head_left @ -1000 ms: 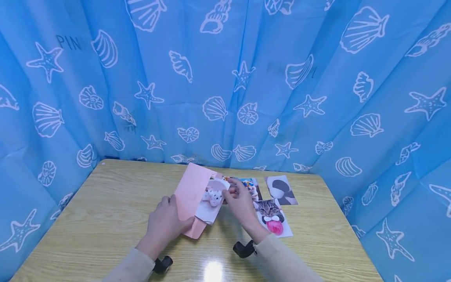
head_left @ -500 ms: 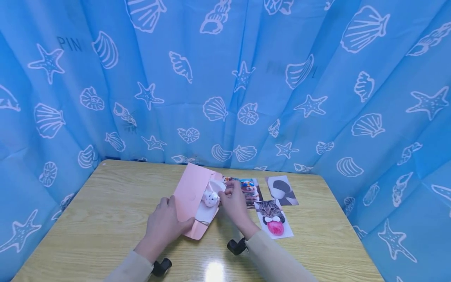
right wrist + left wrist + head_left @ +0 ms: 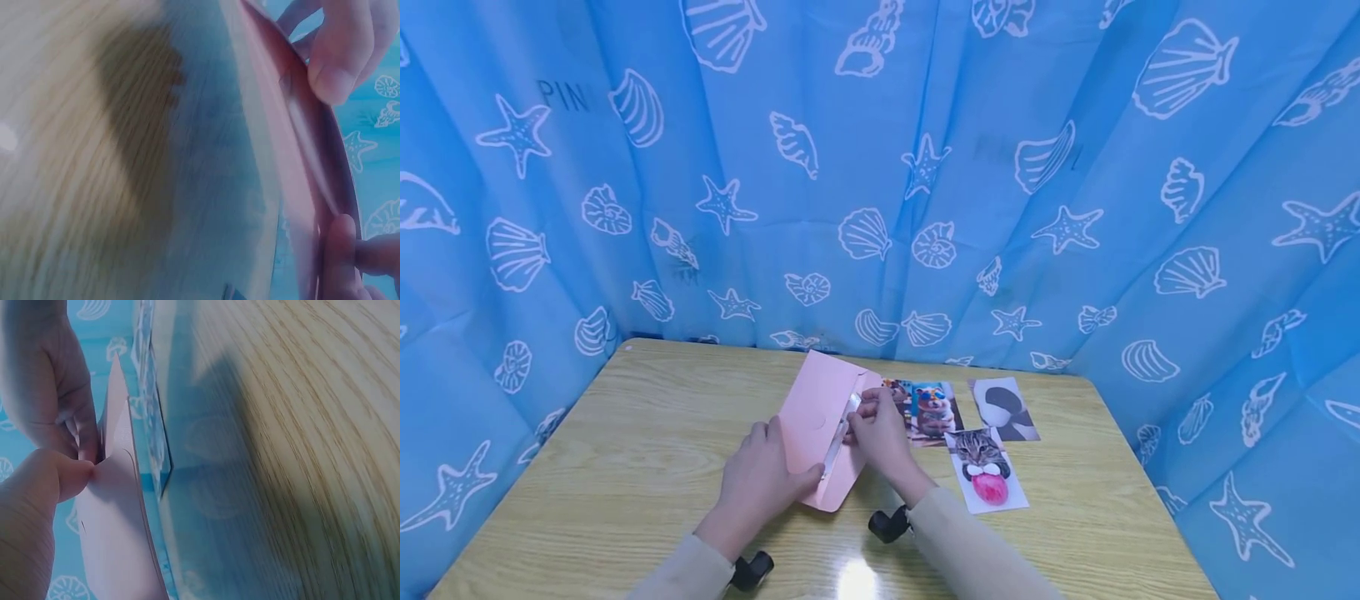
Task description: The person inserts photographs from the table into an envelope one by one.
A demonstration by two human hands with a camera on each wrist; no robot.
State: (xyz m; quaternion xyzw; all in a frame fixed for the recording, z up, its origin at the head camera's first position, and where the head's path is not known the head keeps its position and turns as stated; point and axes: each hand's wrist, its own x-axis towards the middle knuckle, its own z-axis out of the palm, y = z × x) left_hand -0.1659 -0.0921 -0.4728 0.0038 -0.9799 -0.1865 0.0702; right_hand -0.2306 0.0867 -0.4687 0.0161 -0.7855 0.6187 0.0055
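My left hand (image 3: 760, 479) grips the lower left side of a pink envelope (image 3: 812, 408), thumb on its front. The envelope is tilted, its mouth facing right. In that mouth shows a narrow light strip of a photo card (image 3: 833, 450); the rest is hidden inside. At the strip's upper end, my right hand (image 3: 882, 433) pinches the card with thumb and fingers. The right wrist view shows the card's pale edge (image 3: 306, 137) between the pink walls, with the right thumb (image 3: 340, 240) at one end. Seen from the left wrist, the left thumb (image 3: 72, 475) presses the envelope's face.
To the right lie a photo of a hamster in goggles (image 3: 935, 408), a photo of a cat with a pink ball (image 3: 988, 479) and a grey and white photo (image 3: 1003, 408). Behind the wooden table (image 3: 685, 392) hangs a blue shell-print curtain (image 3: 820, 167).
My right hand has moved left toward the envelope, and the white animal photo card has slid into it, leaving only a strip showing. The left hand keeps its grip.
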